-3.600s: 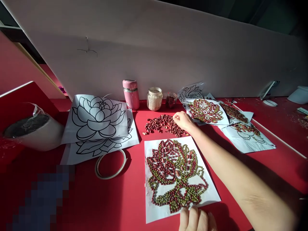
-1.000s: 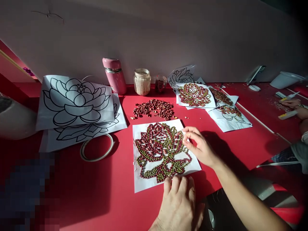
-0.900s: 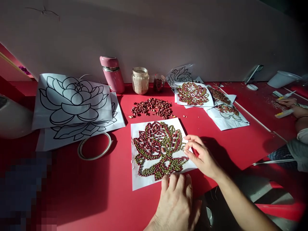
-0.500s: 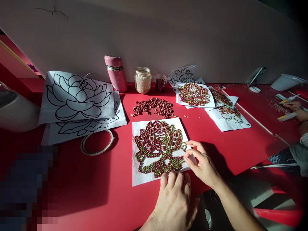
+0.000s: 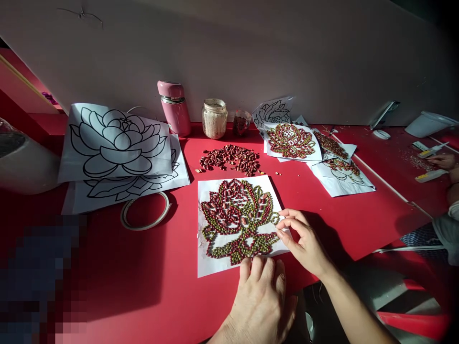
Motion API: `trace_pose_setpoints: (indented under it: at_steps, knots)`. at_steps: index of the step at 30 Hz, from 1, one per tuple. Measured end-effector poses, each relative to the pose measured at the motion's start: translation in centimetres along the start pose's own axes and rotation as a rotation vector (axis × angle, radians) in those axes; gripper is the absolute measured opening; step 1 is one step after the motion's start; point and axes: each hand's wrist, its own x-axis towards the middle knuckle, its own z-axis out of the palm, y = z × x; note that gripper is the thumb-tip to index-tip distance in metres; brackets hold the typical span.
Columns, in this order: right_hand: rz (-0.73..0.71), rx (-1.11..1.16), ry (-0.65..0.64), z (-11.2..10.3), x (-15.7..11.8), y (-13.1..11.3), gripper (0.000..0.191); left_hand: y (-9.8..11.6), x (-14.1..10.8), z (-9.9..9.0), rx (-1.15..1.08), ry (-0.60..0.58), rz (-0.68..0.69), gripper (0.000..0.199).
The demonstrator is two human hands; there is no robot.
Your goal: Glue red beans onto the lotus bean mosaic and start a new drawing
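A white sheet (image 5: pixel 205 191) bears a lotus picture (image 5: pixel 236 224) made of dark red and green beans. My left hand (image 5: pixel 263 296) rests at the sheet's lower edge, fingers bent down and slightly apart, holding nothing. At the right edge of the picture, my right hand (image 5: pixel 301 239) has thumb and index finger drawn together in a pinch. Whatever lies between those fingertips is too small to make out. Just beyond the sheet is a loose pile of mottled red beans (image 5: pixel 231 159).
Behind the pile stand a pink flask (image 5: pixel 174 112), a glass jar (image 5: pixel 214 119) and a small cup of beans (image 5: pixel 241 123). Printed lotus sheets (image 5: pixel 118 143) and a tape roll (image 5: pixel 125 222) lie left. Other bean pictures (image 5: pixel 292 142) lie right, before another person's hand (image 5: pixel 442 161).
The view has shifted slightly. My hands keep almost the same places, with the right thumb a little closer to the index finger. The other person's hand has moved slightly.
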Motion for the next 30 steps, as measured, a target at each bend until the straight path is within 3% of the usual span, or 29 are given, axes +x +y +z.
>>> trace_pose_setpoints:
  at_steps: [15,22,30]
  knots:
    - [0.056,-0.028,-0.054,0.6,0.4,-0.2,0.009,-0.1,-0.1,0.2,-0.026,-0.002,-0.002,0.033]
    - [0.062,0.061,-0.045,0.0,0.6,-0.2,0.011,0.0,-0.2,0.2,-0.044,0.001,-0.001,0.032]
    - [0.07,-0.034,-0.06,0.7,0.3,-0.4,0.012,-0.3,0.2,1.4,0.024,0.24,0.011,0.043]
